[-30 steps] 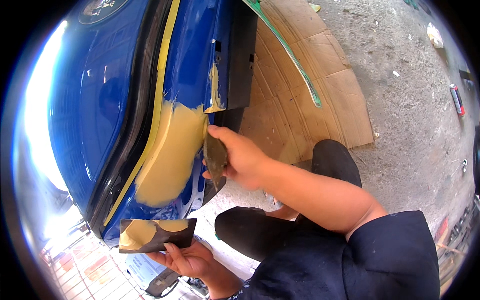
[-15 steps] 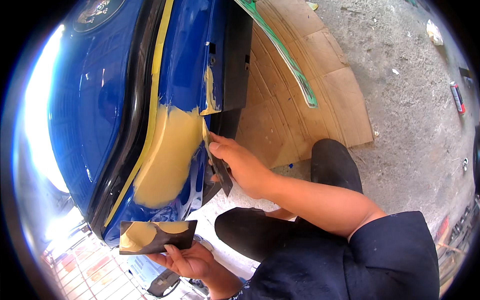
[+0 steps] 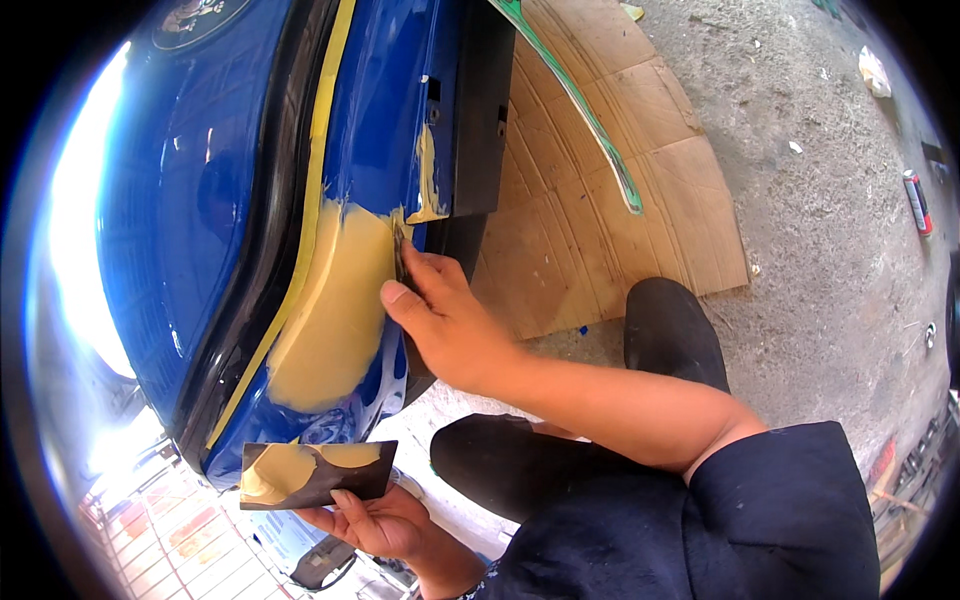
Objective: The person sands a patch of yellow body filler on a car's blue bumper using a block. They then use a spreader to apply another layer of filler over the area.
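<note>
A smooth patch of tan body filler [image 3: 332, 310] covers part of a blue car panel [image 3: 372, 120]. My right hand [image 3: 445, 325] is at the patch's right edge, fingers closed on a dark filler spreader [image 3: 400, 252]. Only a sliver of that spreader shows; my hand hides the rest. A thinner smear of filler [image 3: 428, 180] lies on the panel edge just above. Down at the lower left, my left hand [image 3: 375, 520] grips a dark rectangular plate [image 3: 340, 485] by its lower edge, thumb on top. Two mounds of filler [image 3: 280, 472] sit on the plate.
Yellow masking tape [image 3: 322, 110] runs beside black trim [image 3: 268, 180] along the panel. Flattened cardboard [image 3: 590, 200] covers concrete floor at right, with a green-edged strip [image 3: 590, 115] on it. A can [image 3: 916, 203] stands out farther right. My bent knees [image 3: 675, 330] are close by.
My right hand has moved slightly up and left with the spreader, which has turned mostly out of sight behind the hand. The left hand and plate are almost still.
</note>
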